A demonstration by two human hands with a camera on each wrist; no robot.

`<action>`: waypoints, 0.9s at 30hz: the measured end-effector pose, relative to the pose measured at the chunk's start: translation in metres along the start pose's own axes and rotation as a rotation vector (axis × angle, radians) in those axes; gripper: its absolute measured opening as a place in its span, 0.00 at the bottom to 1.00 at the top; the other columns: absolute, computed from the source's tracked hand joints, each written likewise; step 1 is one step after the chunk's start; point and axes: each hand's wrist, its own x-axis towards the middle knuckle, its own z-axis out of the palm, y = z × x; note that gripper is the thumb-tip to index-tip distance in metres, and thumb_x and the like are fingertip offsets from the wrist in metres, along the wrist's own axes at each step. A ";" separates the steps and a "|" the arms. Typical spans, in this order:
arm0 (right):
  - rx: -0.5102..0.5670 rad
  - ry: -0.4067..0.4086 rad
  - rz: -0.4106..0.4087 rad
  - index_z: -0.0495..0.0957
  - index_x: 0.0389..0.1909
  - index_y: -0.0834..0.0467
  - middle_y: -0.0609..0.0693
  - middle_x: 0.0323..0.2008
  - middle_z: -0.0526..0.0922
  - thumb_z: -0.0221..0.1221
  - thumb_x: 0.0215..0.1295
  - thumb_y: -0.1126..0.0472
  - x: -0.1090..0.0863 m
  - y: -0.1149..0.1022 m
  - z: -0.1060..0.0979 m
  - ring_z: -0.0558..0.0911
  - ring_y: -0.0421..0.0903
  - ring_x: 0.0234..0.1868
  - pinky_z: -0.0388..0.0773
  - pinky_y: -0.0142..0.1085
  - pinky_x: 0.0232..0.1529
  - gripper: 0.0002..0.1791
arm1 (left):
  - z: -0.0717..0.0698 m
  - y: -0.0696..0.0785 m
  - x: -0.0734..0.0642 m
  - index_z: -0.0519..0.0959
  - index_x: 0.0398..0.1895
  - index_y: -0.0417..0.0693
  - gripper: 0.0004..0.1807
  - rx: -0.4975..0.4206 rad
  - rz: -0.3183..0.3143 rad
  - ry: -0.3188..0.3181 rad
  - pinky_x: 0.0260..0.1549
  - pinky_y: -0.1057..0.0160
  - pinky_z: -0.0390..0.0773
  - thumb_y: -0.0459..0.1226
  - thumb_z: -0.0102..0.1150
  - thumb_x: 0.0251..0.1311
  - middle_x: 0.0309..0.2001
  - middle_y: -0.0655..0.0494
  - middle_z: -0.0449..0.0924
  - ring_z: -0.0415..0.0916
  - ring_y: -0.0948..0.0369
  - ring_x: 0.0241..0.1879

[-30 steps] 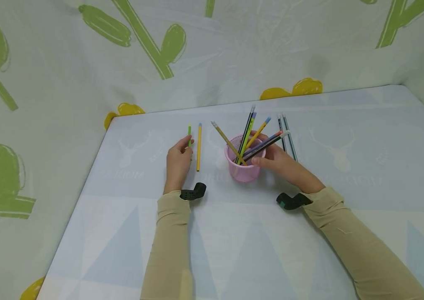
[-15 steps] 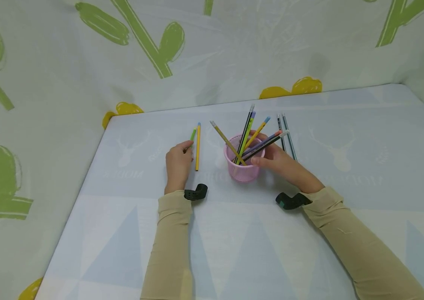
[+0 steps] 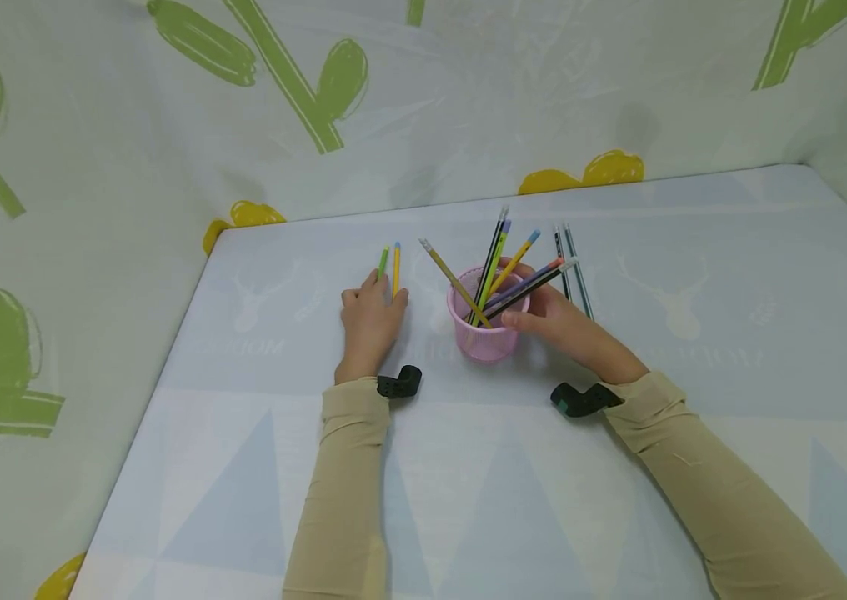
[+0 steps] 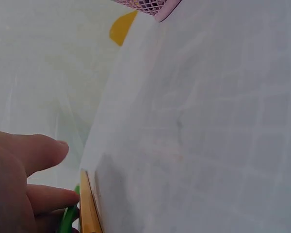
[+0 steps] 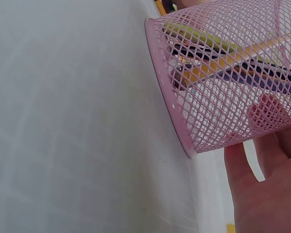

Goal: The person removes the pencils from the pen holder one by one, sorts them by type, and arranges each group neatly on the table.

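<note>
1. Hands at work: the left hand [image 3: 373, 323] is reaching over two pencils on the table [image 3: 483, 500], its fingers spreading loosely and its thumb extending apart from them; it is not clasping anything. The right hand [image 3: 562, 323] is gripping a pink mesh cup [image 3: 485, 346] by its right side.
2. Pencils at left: a green pencil [image 3: 383, 261] is lying against the left hand's fingers, and a yellow pencil [image 3: 397, 271] with a blue end is lying just beside it. Both are pointing toward the far edge, the left hand hiding their near parts in the head view.
3. Cup and contents: the pink mesh cup is standing upright, between the hands. Inside, an olive-gold pencil [image 3: 442, 267] is leaning left; a lime pencil [image 3: 500, 248] is rising beside a dark one; an orange-yellow pencil [image 3: 519, 256], a purple pencil [image 3: 536, 277] and another dark one are slanting right.
4. Pencils at right: a black pencil [image 3: 558, 242] and a teal pencil [image 3: 585, 292] are lying beyond the right hand, partly hidden by it.
5. Surroundings: beige sleeves [image 3: 352, 483] are covering both forearms, and a wall covering [image 3: 468, 108] with green plant motifs is hanging behind the table.
</note>
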 end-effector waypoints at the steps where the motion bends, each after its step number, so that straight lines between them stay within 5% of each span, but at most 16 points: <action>1: 0.001 -0.001 -0.002 0.46 0.68 0.50 0.52 0.62 0.60 0.53 0.59 0.58 0.000 0.000 0.000 0.60 0.47 0.62 0.54 0.47 0.61 0.37 | 0.000 0.000 0.000 0.64 0.62 0.47 0.29 0.005 0.000 -0.005 0.49 0.52 0.57 0.51 0.44 0.61 0.66 0.52 0.54 0.52 0.49 0.54; 11: 0.003 -0.003 0.003 0.47 0.68 0.49 0.51 0.62 0.60 0.53 0.60 0.59 0.000 -0.001 -0.001 0.62 0.48 0.61 0.57 0.44 0.60 0.37 | 0.000 -0.002 0.000 0.62 0.64 0.53 0.32 0.011 -0.009 -0.034 0.49 0.51 0.54 0.57 0.42 0.59 0.67 0.54 0.50 0.50 0.50 0.54; 27: 0.022 0.010 0.007 0.48 0.67 0.50 0.53 0.60 0.63 0.53 0.60 0.60 0.000 0.002 -0.001 0.61 0.47 0.61 0.52 0.46 0.62 0.36 | -0.003 -0.004 0.000 0.66 0.60 0.59 0.24 -0.124 0.012 0.032 0.50 0.50 0.54 0.51 0.45 0.60 0.64 0.58 0.58 0.54 0.50 0.55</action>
